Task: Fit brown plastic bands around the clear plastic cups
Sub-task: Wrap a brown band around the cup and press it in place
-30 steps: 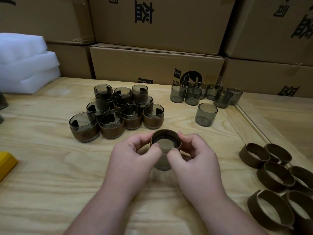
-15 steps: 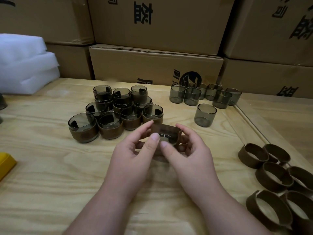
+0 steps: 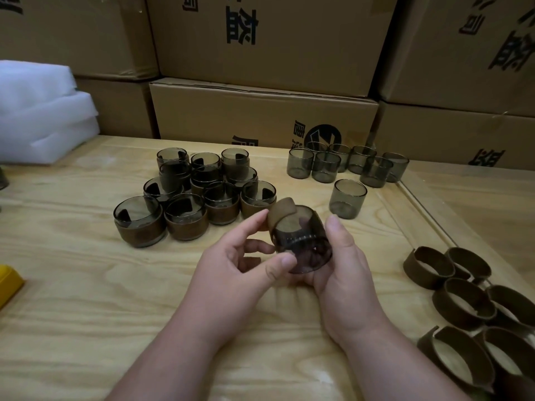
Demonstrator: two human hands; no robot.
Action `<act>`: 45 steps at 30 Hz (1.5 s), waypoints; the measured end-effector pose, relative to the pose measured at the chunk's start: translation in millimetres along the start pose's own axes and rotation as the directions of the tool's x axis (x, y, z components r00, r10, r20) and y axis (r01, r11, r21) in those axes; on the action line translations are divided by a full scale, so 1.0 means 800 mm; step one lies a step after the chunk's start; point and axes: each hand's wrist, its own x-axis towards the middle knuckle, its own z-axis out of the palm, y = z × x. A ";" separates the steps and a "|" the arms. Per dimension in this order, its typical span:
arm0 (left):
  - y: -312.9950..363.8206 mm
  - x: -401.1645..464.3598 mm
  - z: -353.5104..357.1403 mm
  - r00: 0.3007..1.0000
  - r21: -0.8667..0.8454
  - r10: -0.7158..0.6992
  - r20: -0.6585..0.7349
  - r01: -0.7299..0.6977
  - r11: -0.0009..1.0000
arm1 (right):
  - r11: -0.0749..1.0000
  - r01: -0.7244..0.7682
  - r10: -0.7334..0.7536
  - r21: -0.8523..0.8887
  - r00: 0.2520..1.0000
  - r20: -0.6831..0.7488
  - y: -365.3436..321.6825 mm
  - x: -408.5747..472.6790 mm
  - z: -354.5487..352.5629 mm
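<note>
Brown band [image 3: 282, 211], springy, half on light cup [image 3: 304, 250]; both hands grip it: left hand [image 3: 243, 267], right hand [image 3: 341, 273].

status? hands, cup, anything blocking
Both hands on the cup: left hand pinches its near rim, right hand cradles it. Cup tilted, off the table, band around its base. Nothing in the way.

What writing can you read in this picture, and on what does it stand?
"司": upper right box.
Upper middle box: large black characters, turned, unreadable.
Lower middle box: round logo, characters cut off at the bottom.
Held cup, loose bands: no text.
</note>
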 end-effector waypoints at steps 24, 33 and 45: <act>-0.006 0.005 -0.001 0.989 0.174 0.021 -0.149 0.005 0.985 | 0.884 0.123 -0.146 -0.451 0.989 -0.017 0.020 0.003 0.009; -0.002 0.004 0.001 0.979 0.212 0.028 -0.203 0.016 0.977 | 0.871 0.103 -0.151 -0.480 0.986 -0.063 0.024 0.001 0.010; 0.000 0.001 0.014 0.970 0.103 0.015 -0.241 0.011 0.995 | 0.853 0.120 -0.250 -0.508 0.948 -0.196 0.019 0.002 0.016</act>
